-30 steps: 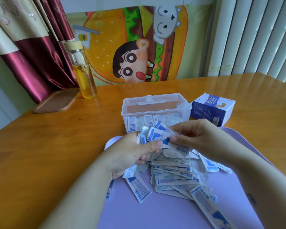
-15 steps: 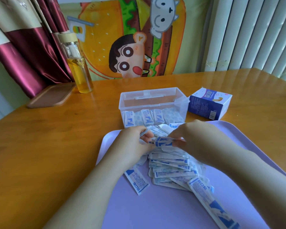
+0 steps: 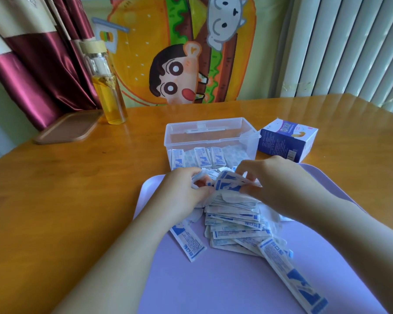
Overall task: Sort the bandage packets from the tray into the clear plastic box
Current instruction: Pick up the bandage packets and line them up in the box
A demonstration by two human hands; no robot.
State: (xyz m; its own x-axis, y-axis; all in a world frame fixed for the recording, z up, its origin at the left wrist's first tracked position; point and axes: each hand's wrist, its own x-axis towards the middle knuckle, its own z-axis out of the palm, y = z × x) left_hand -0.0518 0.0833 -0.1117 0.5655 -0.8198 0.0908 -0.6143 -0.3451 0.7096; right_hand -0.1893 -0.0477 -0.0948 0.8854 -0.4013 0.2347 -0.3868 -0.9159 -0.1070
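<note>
Pinching a few blue-and-white paper bandage packets [image 3: 227,183] between thumb and curled fingers, our right hand [image 3: 279,184] holds them just above the heap of packets [image 3: 234,223] at the far end of the flat lilac plastic tray [image 3: 213,286]. Our left hand [image 3: 184,191], fingers curled, grips more white packets beside it. Loose packets fan out towards the tray's near edge. Just beyond the tray we see the clear rectangular plastic box [image 3: 211,132], open, with upright packets [image 3: 202,157] along its near wall. Beyond the tray's right corner sits a blue-and-white cardboard carton [image 3: 286,141]. Well beyond its left side, a glass bottle of yellow liquid [image 3: 107,87] and a brown wooden lid [image 3: 68,128] stand on the orange wooden table [image 3: 55,189].
</note>
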